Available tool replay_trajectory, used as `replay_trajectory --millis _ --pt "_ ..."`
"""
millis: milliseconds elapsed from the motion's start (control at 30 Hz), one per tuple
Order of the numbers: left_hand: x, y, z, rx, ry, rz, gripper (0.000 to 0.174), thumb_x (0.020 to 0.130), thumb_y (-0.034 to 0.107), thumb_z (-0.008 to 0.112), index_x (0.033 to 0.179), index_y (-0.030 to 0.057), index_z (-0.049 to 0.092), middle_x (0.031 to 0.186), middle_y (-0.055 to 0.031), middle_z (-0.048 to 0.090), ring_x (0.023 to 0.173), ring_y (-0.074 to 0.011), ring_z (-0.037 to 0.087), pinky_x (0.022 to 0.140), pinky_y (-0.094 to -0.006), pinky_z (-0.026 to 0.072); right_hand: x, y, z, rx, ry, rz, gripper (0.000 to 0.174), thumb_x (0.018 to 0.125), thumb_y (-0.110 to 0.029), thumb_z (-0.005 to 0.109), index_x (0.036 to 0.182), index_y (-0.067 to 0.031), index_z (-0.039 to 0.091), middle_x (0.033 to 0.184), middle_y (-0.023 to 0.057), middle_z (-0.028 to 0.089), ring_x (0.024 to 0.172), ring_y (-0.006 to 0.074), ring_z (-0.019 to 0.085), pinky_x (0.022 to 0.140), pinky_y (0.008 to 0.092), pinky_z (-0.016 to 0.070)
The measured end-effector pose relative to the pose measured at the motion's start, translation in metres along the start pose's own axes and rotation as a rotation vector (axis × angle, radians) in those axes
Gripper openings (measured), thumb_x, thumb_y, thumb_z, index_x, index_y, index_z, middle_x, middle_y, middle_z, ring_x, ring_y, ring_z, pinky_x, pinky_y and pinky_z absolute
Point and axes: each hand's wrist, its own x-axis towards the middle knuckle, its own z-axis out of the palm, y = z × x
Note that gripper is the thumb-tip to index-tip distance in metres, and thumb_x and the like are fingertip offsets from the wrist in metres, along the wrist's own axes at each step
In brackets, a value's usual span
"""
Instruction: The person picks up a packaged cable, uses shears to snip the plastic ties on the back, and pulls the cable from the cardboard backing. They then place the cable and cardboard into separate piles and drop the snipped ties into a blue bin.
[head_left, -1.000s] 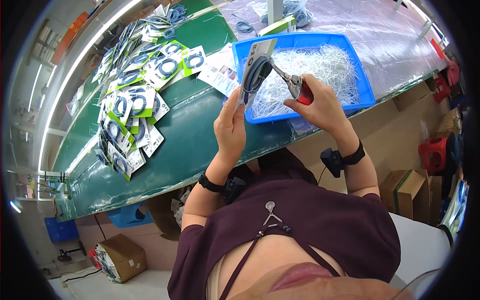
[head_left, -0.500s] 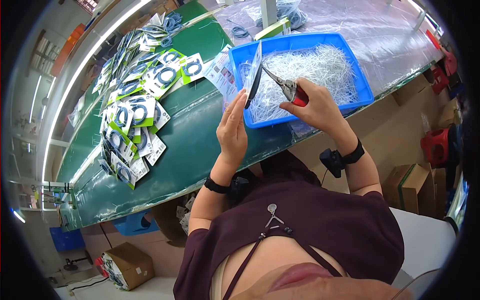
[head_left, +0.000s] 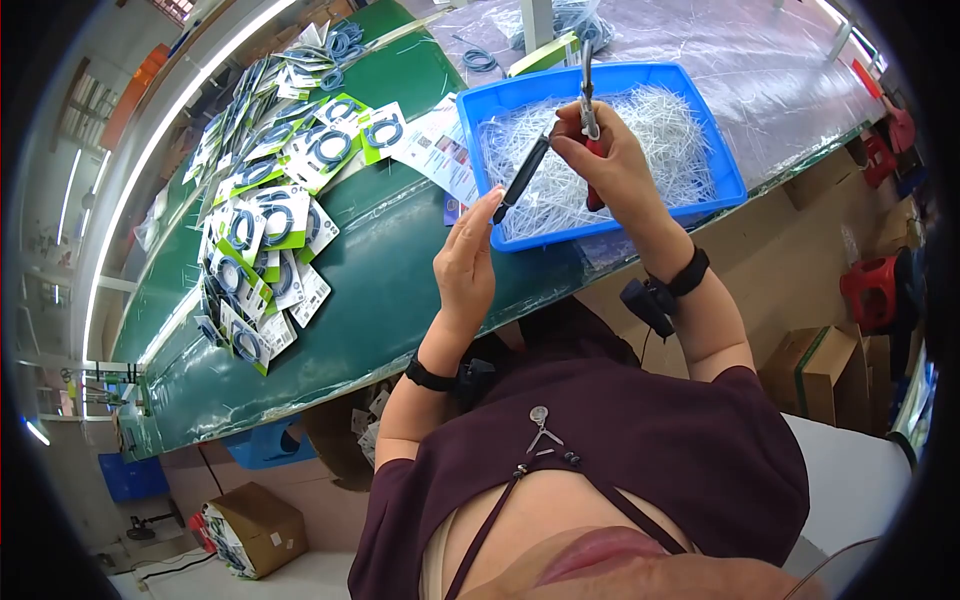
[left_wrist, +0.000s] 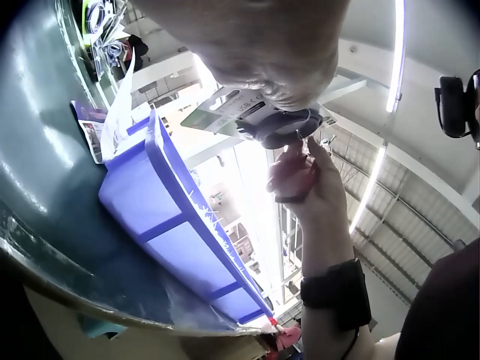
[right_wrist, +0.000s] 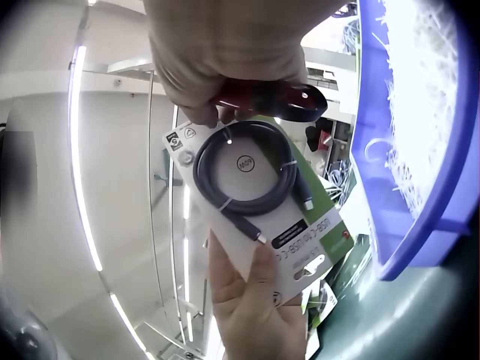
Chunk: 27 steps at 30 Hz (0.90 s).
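Observation:
A carded coil of dark cable [head_left: 521, 180] is held up edge-on over the near left corner of the blue tray [head_left: 741, 190]. The left hand [head_left: 465, 262] holds the card's lower end, thumb on its front in the right wrist view. At the card's upper end the fingertips of the right hand [head_left: 612, 160] touch or pinch something at the coil. Red-handled cutters [head_left: 590, 128] stay gripped in that same hand, blades pointing away. In the right wrist view the card [right_wrist: 244, 187] shows its coil, white ties and two plugs.
Many carded cables [head_left: 275, 220] lie piled on the green table [head_left: 380, 250] at the left. White clipped strips [head_left: 640, 140] fill the tray. A printed sheet [head_left: 440, 150] lies beside it, and loose cable coils [head_left: 480, 60] sit behind.
The right hand has moved up and left to the card, and the cutters have swung from pointing at the coil to pointing away. The card has turned edge-on and tilts to the right.

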Motion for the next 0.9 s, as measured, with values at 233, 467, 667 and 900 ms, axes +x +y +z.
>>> replay_trajectory --millis 233,467,667,900 --pt "0.001 0.0 -0.016 0.02 -0.034 -0.05 0.037 0.09 -0.01 0.049 0.123 0.0017 0.059 0.121 -0.0166 0.063 0.113 -0.0271 0.062 0.093 -0.0333 0.0484 0.011 0.009 -0.002 0.243 0.008 0.16 0.024 0.088 -0.012 0.066 0.109 -0.0047 0.057 0.088 0.0018 0.06 0.074 0.0073 0.055 0.064 0.0218 0.0459" --pt "-0.019 -0.028 -0.1 -0.643 0.39 -0.588 0.037 0.093 -0.004 0.051 0.13 0.0012 0.053 0.118 -0.0088 0.064 0.104 -0.0164 0.062 0.092 -0.0298 0.0476 0.049 0.059 -0.076 -1.177 0.089 -0.556 0.034 0.086 -0.023 0.072 0.11 -0.0029 0.059 0.084 -0.0006 0.057 0.073 0.0125 0.054 0.069 0.0272 0.045" --pt "-0.138 -0.008 -0.202 -0.65 0.809 -0.627 0.038 0.095 -0.001 0.05 0.132 -0.0013 0.049 0.121 -0.0088 0.061 0.104 -0.0152 0.06 0.092 -0.0284 0.0466 0.022 0.081 -0.084 -0.397 -0.159 0.185 0.062 0.089 -0.037 0.066 0.139 -0.0055 0.047 0.105 0.0063 0.058 0.088 0.0179 0.057 0.08 0.0309 0.0476" --pt "-0.358 0.057 -0.29 -0.001 1.365 -0.722 0.038 0.095 0.002 0.051 0.132 -0.0004 0.049 0.121 -0.0112 0.06 0.108 -0.0208 0.06 0.094 -0.0345 0.0473 0.035 0.072 -0.066 0.564 -0.464 0.43 0.077 0.09 -0.057 0.055 0.142 -0.0026 0.037 0.123 0.0115 0.055 0.115 0.0244 0.052 0.094 0.0478 0.0481"
